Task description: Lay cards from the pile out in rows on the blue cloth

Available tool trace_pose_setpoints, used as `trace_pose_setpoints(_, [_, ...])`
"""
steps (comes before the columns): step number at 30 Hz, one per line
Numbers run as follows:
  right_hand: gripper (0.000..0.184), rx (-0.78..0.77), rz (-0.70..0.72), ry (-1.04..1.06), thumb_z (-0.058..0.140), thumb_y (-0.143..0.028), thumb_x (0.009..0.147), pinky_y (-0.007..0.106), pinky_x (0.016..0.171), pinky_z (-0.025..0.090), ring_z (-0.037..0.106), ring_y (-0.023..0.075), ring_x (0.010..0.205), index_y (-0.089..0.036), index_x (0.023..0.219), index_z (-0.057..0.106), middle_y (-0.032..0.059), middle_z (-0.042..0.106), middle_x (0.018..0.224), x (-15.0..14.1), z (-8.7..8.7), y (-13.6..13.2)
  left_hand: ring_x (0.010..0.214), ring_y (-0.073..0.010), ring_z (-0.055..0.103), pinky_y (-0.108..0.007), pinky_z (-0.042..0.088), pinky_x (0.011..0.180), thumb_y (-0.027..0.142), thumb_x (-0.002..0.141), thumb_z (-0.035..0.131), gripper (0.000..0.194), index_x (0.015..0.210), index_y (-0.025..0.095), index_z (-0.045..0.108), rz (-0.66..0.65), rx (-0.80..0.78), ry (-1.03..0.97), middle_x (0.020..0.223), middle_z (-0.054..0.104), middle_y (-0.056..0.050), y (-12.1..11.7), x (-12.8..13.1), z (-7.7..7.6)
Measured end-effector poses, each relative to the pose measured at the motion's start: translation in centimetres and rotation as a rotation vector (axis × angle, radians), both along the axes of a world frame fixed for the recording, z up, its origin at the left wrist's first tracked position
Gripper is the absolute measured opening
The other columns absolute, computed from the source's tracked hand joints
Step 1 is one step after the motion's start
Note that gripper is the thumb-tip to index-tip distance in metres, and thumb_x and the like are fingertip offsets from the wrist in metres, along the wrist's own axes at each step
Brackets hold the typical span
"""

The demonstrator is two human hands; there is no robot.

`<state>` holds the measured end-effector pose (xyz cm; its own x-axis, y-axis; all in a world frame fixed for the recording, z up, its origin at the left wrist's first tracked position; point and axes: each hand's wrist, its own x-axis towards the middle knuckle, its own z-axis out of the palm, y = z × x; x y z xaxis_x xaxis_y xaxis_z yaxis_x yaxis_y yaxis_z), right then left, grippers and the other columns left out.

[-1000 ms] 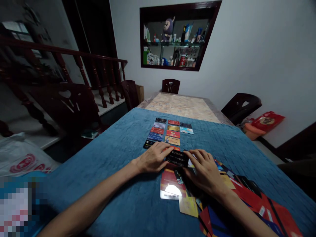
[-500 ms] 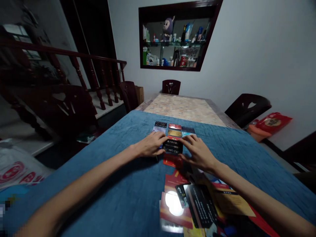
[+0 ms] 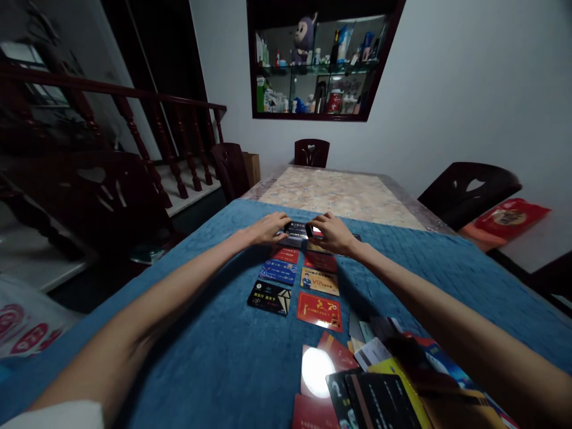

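Note:
A black card (image 3: 295,229) with pale print is at the far end of the laid-out cards, its left edge pinched by my left hand (image 3: 268,229) and its right edge by my right hand (image 3: 334,234). Below my hands, two columns of cards run toward me. The left one shows a red card (image 3: 285,255), a blue card (image 3: 277,272) and a black VIP card (image 3: 269,297). In the right one lie a dark red card (image 3: 320,261), a gold VIP card (image 3: 320,281) and a bright red card (image 3: 320,311). My hands partly hide the farthest cards.
A loose heap of cards, with a black striped card (image 3: 379,402) on top, lies at the lower right under my right forearm. Blue cloth (image 3: 214,351) covers the near table. Chairs stand around it, one (image 3: 469,190) at the right. A white bag (image 3: 27,322) is at the left.
Both hands have carried the black card away from me, from mid-layout to the far end of the columns. The nearer cards now show uncovered. The view has shifted slightly.

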<state>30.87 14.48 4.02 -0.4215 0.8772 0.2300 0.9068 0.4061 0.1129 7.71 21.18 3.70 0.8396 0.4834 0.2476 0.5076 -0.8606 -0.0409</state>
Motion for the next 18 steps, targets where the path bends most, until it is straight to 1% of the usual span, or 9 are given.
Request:
trace_pose_setpoints(4, [0.042,-0.039,-0.024,-0.020,0.058,-0.037,0.089,0.037,0.088,0.038,0.049,0.0290,0.111,-0.021,0.127,0.062,0.0114,0.063,0.126,0.0,-0.6,3.1,0.108,-0.0250,0.056,-0.034,0.046,0.094,0.023,0.084,0.055,0.034,0.117,0.014,0.059,0.076,-0.057,0.007,0.117,0.058,-0.012,2.2,1.0,-0.3])
trace_pose_setpoints(7, [0.043,-0.058,-0.041,-0.022,0.057,-0.037,0.089,0.036,0.089,0.037,0.050,0.0286,0.110,-0.020,0.128,0.062,0.0121,0.064,0.125,0.0,-1.1,4.6,0.105,-0.0245,0.058,-0.032,0.047,0.091,0.021,0.082,0.056,0.031,0.111,0.013,0.062,0.131,-0.087,0.047,0.113,0.059,-0.012,3.5,1.7,-0.6])
trace_pose_setpoints(10, [0.043,-0.078,-0.065,-0.020,0.056,-0.037,0.090,0.036,0.089,0.037,0.051,0.0288,0.112,-0.021,0.130,0.061,0.0111,0.064,0.126,-0.3,-1.6,5.5,0.102,-0.0235,0.059,-0.029,0.048,0.089,0.020,0.080,0.057,0.029,0.108,0.013,0.063,0.185,-0.110,0.076,0.111,0.060,-0.010,4.4,2.1,-0.9])
trace_pose_setpoints(13, [0.043,-0.102,-0.093,-0.018,0.054,-0.037,0.091,0.035,0.088,0.037,0.051,0.0290,0.112,-0.023,0.131,0.061,0.0101,0.065,0.127,-0.7,-1.9,6.0,0.102,-0.0222,0.059,-0.027,0.048,0.088,0.019,0.079,0.055,0.031,0.109,0.015,0.064,0.243,-0.127,0.094,0.112,0.061,-0.009,5.1,2.4,-1.3])
trace_pose_setpoints(18, [0.039,-0.142,-0.126,-0.027,0.054,-0.035,0.090,0.035,0.087,0.038,0.053,0.0291,0.112,-0.026,0.128,0.063,0.0092,0.069,0.118,-1.3,-2.2,6.6,0.100,-0.0223,0.060,-0.026,0.049,0.087,0.017,0.078,0.054,0.031,0.107,0.013,0.066,0.284,-0.145,0.125,0.110,0.063,-0.010,5.9,2.8,-2.0])
